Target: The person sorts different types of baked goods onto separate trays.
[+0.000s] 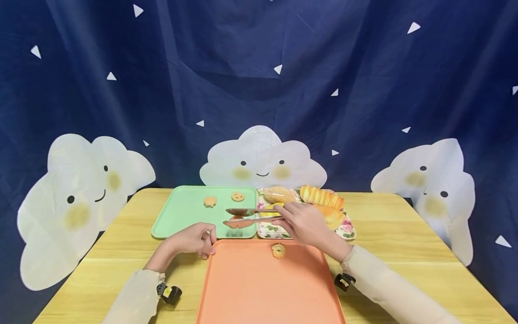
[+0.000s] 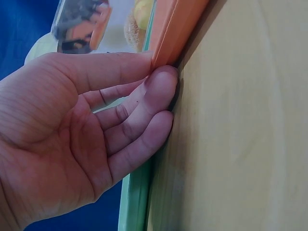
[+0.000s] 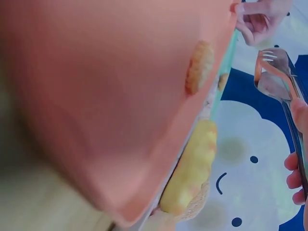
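Observation:
In the head view my left hand is at the far left corner of an orange tray. In the left wrist view its thumb and fingers pinch the tray's rim. My right hand grips metal tongs, their spoon-like ends hanging apart over the green tray. Orange tints on those ends look like reflections; no food between them can be made out. A small round cookie lies near the orange tray's far edge. Two more cookies, one scalloped and one round, lie on the green tray.
A flowered tray at the back right bears several breads, among them a ridged loaf, a crumb-coated bun and a smooth golden bread. My right hand partly covers it. Behind the wooden table hangs a dark blue curtain.

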Motion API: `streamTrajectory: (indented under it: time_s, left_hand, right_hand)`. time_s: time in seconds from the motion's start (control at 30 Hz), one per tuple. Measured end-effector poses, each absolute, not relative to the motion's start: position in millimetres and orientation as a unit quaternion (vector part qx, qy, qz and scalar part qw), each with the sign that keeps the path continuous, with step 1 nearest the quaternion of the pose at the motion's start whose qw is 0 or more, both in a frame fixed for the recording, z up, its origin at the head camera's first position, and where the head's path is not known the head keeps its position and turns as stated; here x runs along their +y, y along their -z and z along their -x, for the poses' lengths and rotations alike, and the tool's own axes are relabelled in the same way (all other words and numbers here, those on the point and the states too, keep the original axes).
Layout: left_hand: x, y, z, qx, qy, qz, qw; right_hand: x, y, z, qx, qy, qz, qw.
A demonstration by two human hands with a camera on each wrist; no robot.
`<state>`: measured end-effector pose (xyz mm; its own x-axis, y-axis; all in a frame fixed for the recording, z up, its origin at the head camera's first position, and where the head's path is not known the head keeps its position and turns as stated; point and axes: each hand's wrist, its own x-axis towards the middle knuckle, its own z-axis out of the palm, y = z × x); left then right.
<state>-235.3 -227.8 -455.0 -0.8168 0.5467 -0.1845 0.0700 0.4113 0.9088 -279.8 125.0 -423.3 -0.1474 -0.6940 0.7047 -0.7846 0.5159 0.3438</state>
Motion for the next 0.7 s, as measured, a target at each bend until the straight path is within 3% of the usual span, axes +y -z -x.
streamTrajectory:
  time_s: [0.7]
  left_hand:
    - [-227.9, 454.5, 234.5, 0.814, -0.497, -0.190, 0.232]
  right_hand:
    - [78.1, 429.7, 320.9, -0.772, -0.023, -0.460, 0.437]
